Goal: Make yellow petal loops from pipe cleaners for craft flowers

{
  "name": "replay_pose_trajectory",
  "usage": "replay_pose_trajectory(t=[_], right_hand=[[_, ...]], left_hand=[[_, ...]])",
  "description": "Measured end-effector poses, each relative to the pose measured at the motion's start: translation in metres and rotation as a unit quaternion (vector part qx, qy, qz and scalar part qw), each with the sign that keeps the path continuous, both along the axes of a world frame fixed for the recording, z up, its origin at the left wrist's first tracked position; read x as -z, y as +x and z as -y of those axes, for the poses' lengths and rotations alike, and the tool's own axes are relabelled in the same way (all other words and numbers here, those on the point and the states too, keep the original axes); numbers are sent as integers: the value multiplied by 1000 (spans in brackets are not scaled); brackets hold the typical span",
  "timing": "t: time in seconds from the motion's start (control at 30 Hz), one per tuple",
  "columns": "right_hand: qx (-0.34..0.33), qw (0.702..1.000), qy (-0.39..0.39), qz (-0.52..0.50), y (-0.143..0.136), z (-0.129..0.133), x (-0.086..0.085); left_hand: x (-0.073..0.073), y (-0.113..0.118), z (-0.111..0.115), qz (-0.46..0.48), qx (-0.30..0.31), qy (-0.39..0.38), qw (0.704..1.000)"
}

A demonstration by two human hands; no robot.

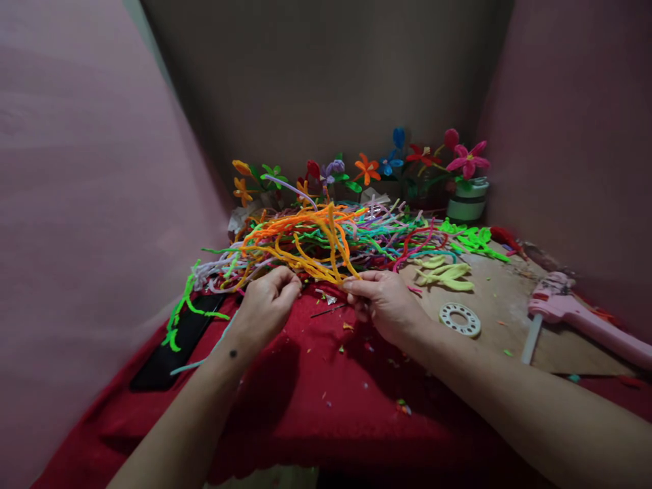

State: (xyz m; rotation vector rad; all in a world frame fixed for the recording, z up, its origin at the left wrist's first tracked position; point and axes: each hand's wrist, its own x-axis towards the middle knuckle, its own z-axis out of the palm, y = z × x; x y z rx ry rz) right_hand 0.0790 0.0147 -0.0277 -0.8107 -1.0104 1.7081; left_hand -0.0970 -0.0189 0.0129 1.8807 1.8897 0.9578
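Note:
My right hand (382,299) pinches a yellow-orange pipe cleaner (333,248), which rises in a bent loop from the fingertips. To its left, my left hand (269,302) is closed, thumb against curled fingers; what it holds, if anything, is hidden. Both hands hover over the near edge of a large heap of pipe cleaners (377,241) in many colours. Orange strands (285,224) lie on top of the heap. A thin dark rod (329,311) rests on the red cloth (326,407) between the hands.
Pipe-cleaner flowers (468,159) stand along the back, near a pale green jar (467,200). At right, a pink glue gun (575,312), a white holed disc (459,319) and pale yellow pieces (448,277) lie on a brown board (494,285). A black flat object (168,356) is at left.

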Motion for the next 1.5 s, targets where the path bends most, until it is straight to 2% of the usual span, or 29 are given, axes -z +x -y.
replay_pose_trajectory(t=[0.1,0.2,0.27,0.3,0.37,0.47,0.53,0.67,0.8,0.87,0.93,1.0,1.03,1.07,1.13,1.2,1.33,1.5], right_hand=[[-13,1000,-1,-10,0,1,0],[-17,1000,0,-11,0,3,-1],[-20,1000,3,-13,-1,4,-1],[-24,1000,6,-15,-1,4,-1],[-31,999,10,-16,-2,5,0],[-34,999,16,-16,-3,6,1],[-35,999,21,-14,-3,7,1],[-35,999,21,-6,-3,7,-1],[-38,999,21,-11,-3,7,-2],[-41,999,22,-16,-2,7,-2],[-34,999,22,-13,-2,7,-1],[-27,999,22,-5,-2,6,-2],[-24,999,22,-2,-2,6,-2],[-25,999,22,-1,-2,6,-2],[-33,999,16,-2,-3,6,-2],[-43,999,5,-4,-3,6,-3],[-53,999,2,-8,-2,6,-2],[-37,999,-6,-13,-1,3,-1]], left_hand=[[-8,-20,8,13,12,-66,998],[-11,-35,13,29,89,-183,979],[-10,-36,13,48,119,-198,972],[-8,-34,13,60,118,-165,977],[-3,-23,10,87,108,-47,989],[4,-2,3,96,145,98,980],[8,10,-2,55,176,165,969],[12,24,-8,-38,201,214,955],[12,30,-4,-56,200,218,954],[9,27,-1,-36,231,180,956],[4,16,1,-17,235,115,965],[-1,-3,1,-44,173,49,983],[-2,-14,0,-96,133,12,986],[-2,-26,0,-161,101,-27,981],[3,-47,-1,-293,41,-83,952],[13,-60,-1,-356,21,-136,924],[28,-66,0,-372,42,-173,911],[27,-69,11,-355,19,-194,914]])
